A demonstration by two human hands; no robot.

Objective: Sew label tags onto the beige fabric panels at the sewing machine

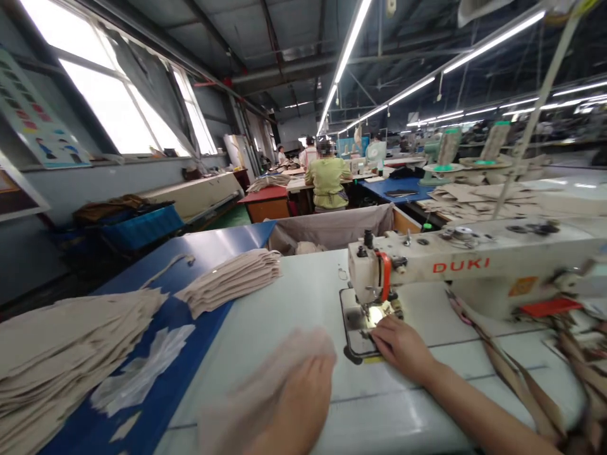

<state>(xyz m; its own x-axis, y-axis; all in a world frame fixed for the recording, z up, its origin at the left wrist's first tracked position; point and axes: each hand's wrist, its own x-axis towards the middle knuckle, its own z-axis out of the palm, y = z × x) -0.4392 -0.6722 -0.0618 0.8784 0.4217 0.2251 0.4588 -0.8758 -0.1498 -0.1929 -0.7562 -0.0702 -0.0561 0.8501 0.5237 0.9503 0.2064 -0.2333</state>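
Note:
My left hand (306, 392) is closed on a beige fabric piece (275, 366), smeared by motion, above the pale tabletop left of the sewing machine (427, 259). At the lit needle area, my right hand (403, 347) has its fingers drawn together beside the metal needle plate (355, 322). Whatever those fingertips grip, if anything, is hidden. An orange-red guard (385, 276) hangs on the machine head just above them.
Stacked beige panels (232, 278) and a larger pile (71, 354) lie left on blue sheeting (190, 360). Scissors (459, 308) and fabric strips (512, 373) lie right. A cloth-lined bin (336, 224) stands behind the table. A co-worker (329, 177) sits farther back.

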